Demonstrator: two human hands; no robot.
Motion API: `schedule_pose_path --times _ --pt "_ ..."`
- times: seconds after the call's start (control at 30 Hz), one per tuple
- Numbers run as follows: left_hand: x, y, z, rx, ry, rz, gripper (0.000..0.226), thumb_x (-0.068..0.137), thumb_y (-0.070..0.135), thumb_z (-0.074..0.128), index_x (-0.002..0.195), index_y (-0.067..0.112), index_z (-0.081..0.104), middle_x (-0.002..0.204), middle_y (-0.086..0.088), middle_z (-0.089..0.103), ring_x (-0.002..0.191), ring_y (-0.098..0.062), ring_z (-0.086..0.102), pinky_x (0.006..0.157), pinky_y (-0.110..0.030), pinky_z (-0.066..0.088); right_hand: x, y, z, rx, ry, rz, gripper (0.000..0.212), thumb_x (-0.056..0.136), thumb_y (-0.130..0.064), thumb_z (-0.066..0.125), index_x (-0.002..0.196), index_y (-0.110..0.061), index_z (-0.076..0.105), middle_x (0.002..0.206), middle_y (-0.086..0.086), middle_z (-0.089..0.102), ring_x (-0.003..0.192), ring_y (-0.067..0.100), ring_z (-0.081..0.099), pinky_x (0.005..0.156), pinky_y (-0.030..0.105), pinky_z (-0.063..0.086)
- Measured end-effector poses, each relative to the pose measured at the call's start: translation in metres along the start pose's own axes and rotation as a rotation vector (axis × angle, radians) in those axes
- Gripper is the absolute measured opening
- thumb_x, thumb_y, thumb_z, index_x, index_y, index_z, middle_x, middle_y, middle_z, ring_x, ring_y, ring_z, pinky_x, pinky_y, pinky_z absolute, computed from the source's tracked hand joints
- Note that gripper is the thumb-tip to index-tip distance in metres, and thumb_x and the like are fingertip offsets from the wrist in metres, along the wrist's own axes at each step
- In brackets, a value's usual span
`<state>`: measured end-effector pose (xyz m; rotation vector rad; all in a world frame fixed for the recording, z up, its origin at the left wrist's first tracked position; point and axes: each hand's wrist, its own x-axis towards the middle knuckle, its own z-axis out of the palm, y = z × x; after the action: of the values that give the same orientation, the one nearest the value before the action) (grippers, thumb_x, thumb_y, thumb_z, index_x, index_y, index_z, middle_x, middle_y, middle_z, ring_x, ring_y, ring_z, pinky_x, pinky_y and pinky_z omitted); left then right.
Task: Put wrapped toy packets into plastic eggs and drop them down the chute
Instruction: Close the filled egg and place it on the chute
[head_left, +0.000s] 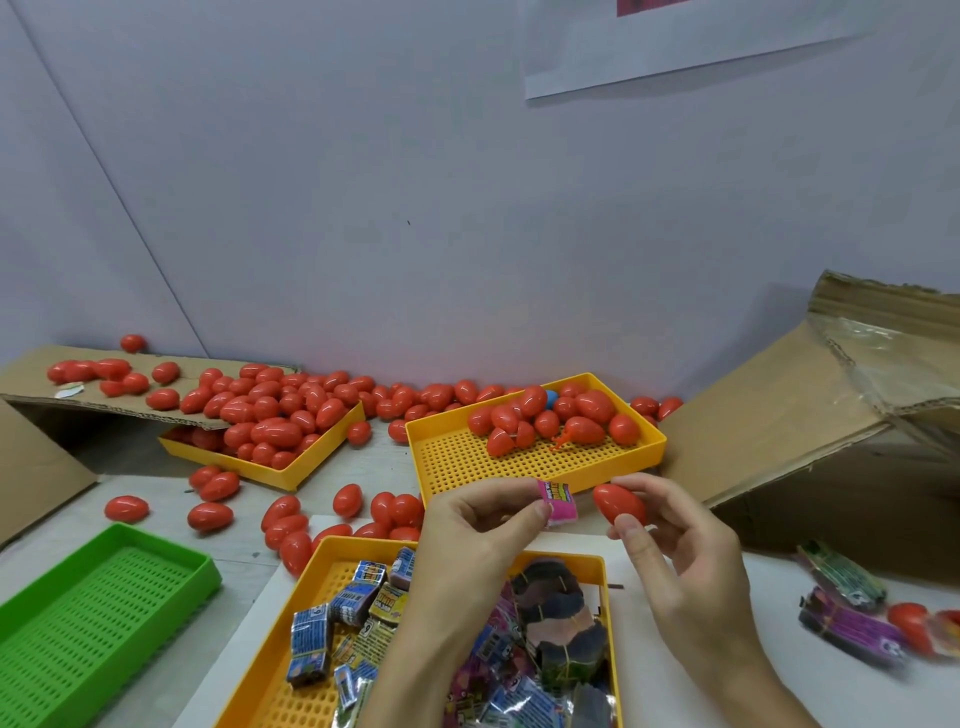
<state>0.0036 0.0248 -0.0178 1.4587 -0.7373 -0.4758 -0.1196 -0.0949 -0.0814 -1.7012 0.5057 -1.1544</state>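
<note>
Nearest the person, a yellow tray (332, 545) sits on the counter (779, 675), holding a heap of wrapped toy packets (358, 618) in blue, yellow and purple, some bound in bundles; both forearms reach over it. To its left lies a green tray (104, 608); to its right, on the white counter, lie a few more packet bundles (852, 629) beside a red egg (909, 621).

Just beyond the near tray, the left hand (478, 530) pinches a pink packet (558, 501) between thumb and fingers (511, 491), the packet standing above the fingertips; the right hand (675, 535) grips a closed red plastic egg (619, 505) between thumb below and fingers on its far side; packet and egg are just beside each other, not touching.

Behind the hands a second yellow tray (519, 462) carries a cluster of red eggs at its far end, with one blue piece (551, 399) among them; loose red eggs (291, 514) lie scattered on the counter to the left; farther left a third yellow tray (306, 467) is piled with eggs and half covered by a cardboard flap (31, 384), itself strewn with eggs. At the right a slanted cardboard box (810, 415) with torn tape rests against the pale wall (415, 182); a white sheet (675, 47) hangs high on that wall.
</note>
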Motion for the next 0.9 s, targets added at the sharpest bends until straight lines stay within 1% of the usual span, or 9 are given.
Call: schedule_pose_path --times 0.13,0.2,0.27,0.4,0.53,0.63,0.8,0.9 --pt "0.0 0.001 -0.003 0.064 -0.058 0.013 0.029 0.081 0.001 0.077 0.075 0.029 0.081 0.082 0.002 0.077 0.078 -0.006 0.072 0.068 -0.015 0.054 0.0 0.0 0.0 0.003 0.002 0.02 0.028 0.08 -0.033 0.063 0.108 -0.03 0.065 0.097 -0.017 0.069 0.09 0.013 0.067 0.071 0.023 0.057" --pt "0.001 0.002 -0.007 0.141 -0.069 0.028 0.032 0.081 0.001 0.077 0.071 0.031 0.08 0.08 0.006 0.077 0.078 -0.004 0.071 0.069 -0.015 0.054 -0.001 0.0 -0.001 0.007 -0.006 0.022 0.027 0.08 -0.033 0.064 0.107 -0.032 0.065 0.098 -0.018 0.069 0.09 0.012 0.067 0.07 0.022 0.057" --pt "0.002 0.001 -0.01 0.215 -0.044 0.035 0.034 0.081 0.001 0.077 0.07 0.033 0.077 0.079 0.012 0.076 0.078 0.0 0.07 0.068 -0.013 0.053 -0.001 -0.001 0.0 0.009 -0.035 0.025 0.021 0.086 -0.034 0.071 0.106 -0.033 0.065 0.099 -0.019 0.068 0.091 0.012 0.066 0.069 0.021 0.056" --pt "0.003 -0.002 -0.013 0.253 -0.05 0.029 0.026 0.081 0.004 0.077 0.078 0.03 0.076 0.08 0.013 0.076 0.08 -0.001 0.07 0.071 -0.014 0.054 -0.002 -0.003 0.002 -0.037 -0.114 0.011 0.027 0.077 -0.03 0.067 0.104 -0.033 0.066 0.099 -0.023 0.067 0.095 0.009 0.064 0.069 0.02 0.054" --pt "0.003 -0.006 -0.012 0.271 -0.099 0.023 0.018 0.083 0.009 0.076 0.083 0.026 0.078 0.084 0.01 0.076 0.083 -0.005 0.07 0.076 -0.021 0.057 -0.002 -0.004 0.003 -0.061 -0.174 0.012 0.027 0.076 -0.03 0.068 0.103 -0.034 0.067 0.099 -0.022 0.069 0.097 0.01 0.066 0.072 0.028 0.055" --pt "0.004 -0.008 -0.012 0.291 -0.108 0.028 0.019 0.085 0.01 0.076 0.082 0.029 0.078 0.084 0.009 0.076 0.083 -0.007 0.07 0.076 -0.023 0.058 -0.002 -0.004 0.003 -0.088 -0.192 0.008 0.025 0.076 -0.031 0.069 0.101 -0.034 0.068 0.097 -0.022 0.069 0.095 0.01 0.065 0.073 0.034 0.056" --pt "0.005 -0.01 -0.014 0.291 -0.119 0.031 0.019 0.086 0.011 0.075 0.084 0.03 0.077 0.085 0.011 0.076 0.083 -0.005 0.07 0.074 -0.02 0.056 -0.002 -0.004 0.002 -0.09 -0.177 -0.004 0.023 0.078 -0.032 0.067 0.1 -0.036 0.066 0.098 -0.026 0.068 0.098 0.006 0.064 0.071 0.027 0.056" --pt "0.005 -0.009 -0.013 0.336 -0.14 0.038 0.026 0.088 0.011 0.073 0.079 0.036 0.075 0.084 0.017 0.075 0.083 0.0 0.068 0.072 -0.015 0.054 -0.002 -0.005 0.002 -0.083 -0.174 -0.011 0.023 0.079 -0.031 0.066 0.101 -0.035 0.066 0.097 -0.026 0.068 0.098 0.004 0.065 0.07 0.026 0.056"
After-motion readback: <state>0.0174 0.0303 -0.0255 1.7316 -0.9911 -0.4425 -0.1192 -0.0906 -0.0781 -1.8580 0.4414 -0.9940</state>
